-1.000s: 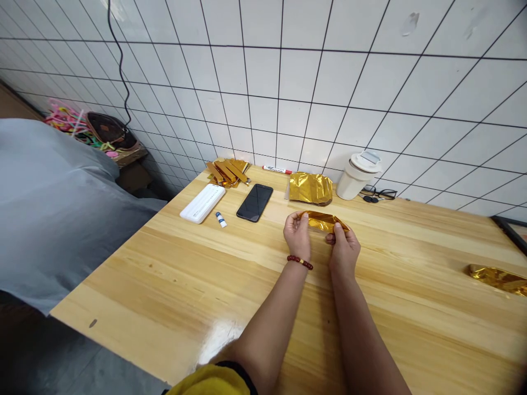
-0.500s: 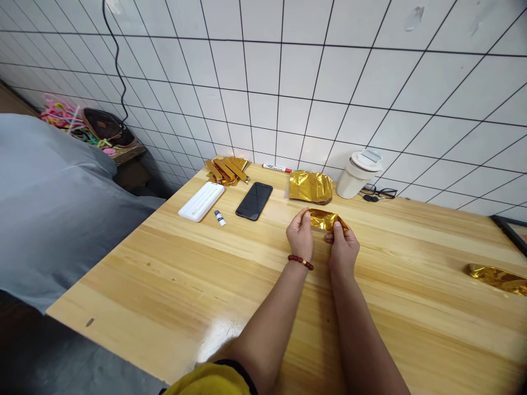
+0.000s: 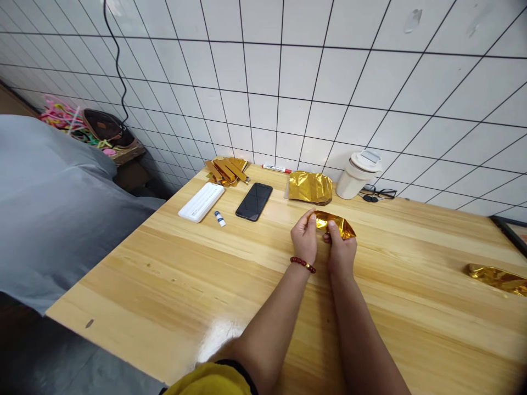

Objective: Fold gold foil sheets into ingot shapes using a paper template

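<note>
Both my hands pinch one small folded piece of gold foil (image 3: pixel 338 224) just above the wooden table (image 3: pixel 173 274). My left hand (image 3: pixel 305 240), with a red bead bracelet at the wrist, grips the foil's left end between thumb and fingers. My right hand (image 3: pixel 341 249) holds the foil's middle from below, and the right end sticks out past it. The two hands are close together, almost touching.
Behind my hands lie a stack of gold foil sheets (image 3: pixel 310 187), a black phone (image 3: pixel 254 201), a white power bank (image 3: pixel 201 201), a small glue tube (image 3: pixel 220 219), gold strips (image 3: pixel 226 170), a red marker (image 3: pixel 276 168), a white cup (image 3: pixel 358 175) and glasses (image 3: pixel 381 193). More foil (image 3: pixel 496 278) lies far right.
My hands have drawn closer together and the foil has been folded shorter, with its right end now poking out beyond my right hand.
</note>
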`<state>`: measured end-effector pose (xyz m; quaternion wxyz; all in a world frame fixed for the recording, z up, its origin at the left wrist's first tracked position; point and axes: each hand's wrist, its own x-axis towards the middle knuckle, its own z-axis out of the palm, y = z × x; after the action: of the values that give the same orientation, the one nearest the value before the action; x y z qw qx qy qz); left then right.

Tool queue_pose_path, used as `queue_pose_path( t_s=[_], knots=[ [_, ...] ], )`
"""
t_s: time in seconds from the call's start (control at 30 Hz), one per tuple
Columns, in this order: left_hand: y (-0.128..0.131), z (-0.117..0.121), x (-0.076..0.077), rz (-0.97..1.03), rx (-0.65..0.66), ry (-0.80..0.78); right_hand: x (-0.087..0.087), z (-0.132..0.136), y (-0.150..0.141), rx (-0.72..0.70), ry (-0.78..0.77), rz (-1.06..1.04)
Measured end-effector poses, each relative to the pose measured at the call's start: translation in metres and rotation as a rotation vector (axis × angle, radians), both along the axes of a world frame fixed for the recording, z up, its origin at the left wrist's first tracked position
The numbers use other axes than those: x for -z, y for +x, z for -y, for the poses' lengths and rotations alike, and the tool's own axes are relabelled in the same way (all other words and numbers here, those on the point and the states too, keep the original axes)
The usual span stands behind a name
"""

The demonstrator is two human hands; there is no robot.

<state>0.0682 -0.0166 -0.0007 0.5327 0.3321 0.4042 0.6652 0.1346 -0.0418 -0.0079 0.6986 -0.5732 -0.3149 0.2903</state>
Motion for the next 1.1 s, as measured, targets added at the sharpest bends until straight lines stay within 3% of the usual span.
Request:
queue_pose_path(
  t_s=[0.17,0.57,0.83,1.1],
  knots=[
    [-0.001,0.000,-0.001,0.012,-0.046,-0.027,0.005,-0.003,0.002,0.021,-0.032,-0.113],
    [0.001,-0.002,0.003,0.045,0.013,-0.039,0.005,-0.006,0.004,0.098,-0.027,-0.186],
    [-0.004,-0.008,0.005,0.173,0.086,0.049,0.011,-0.002,0.002,-0.117,-0.071,-0.020],
    [-0.008,-0.009,-0.001,0.313,0.051,-0.036,0.001,0.001,-0.003,-0.255,-0.006,-0.041]
  ],
)
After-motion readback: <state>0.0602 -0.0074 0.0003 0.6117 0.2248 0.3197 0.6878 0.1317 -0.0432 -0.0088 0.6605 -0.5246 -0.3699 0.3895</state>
